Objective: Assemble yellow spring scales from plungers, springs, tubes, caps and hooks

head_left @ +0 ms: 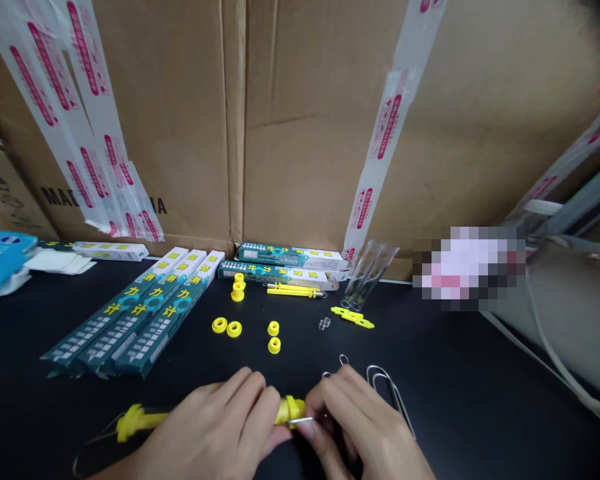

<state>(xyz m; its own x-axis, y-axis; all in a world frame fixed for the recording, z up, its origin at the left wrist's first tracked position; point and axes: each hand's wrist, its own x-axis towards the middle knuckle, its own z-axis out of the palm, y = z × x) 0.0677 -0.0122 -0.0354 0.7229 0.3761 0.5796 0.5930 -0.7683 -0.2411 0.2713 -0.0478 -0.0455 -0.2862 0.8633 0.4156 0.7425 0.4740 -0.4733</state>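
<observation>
On the black table [460,407], the left hand [215,427] grips a yellow tube [145,420], the right hand [360,420] pinches a wire [300,420], and yellow rings [220,325] lie unused.

1. Left hand [210,427] grips yellow plastic tube [290,410].
2. Right hand [365,427] pinches thin metal wire [300,420] at tube end.
3. Wire clips [385,393] just beside right hand.
4. Yellow rings [225,326], green boxes [130,310] ahead on black table [455,393].

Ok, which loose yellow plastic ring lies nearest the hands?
The yellow plastic ring at the front of the central pair, just beyond the left hand and right hand; the other loose rings sit farther back.
</observation>
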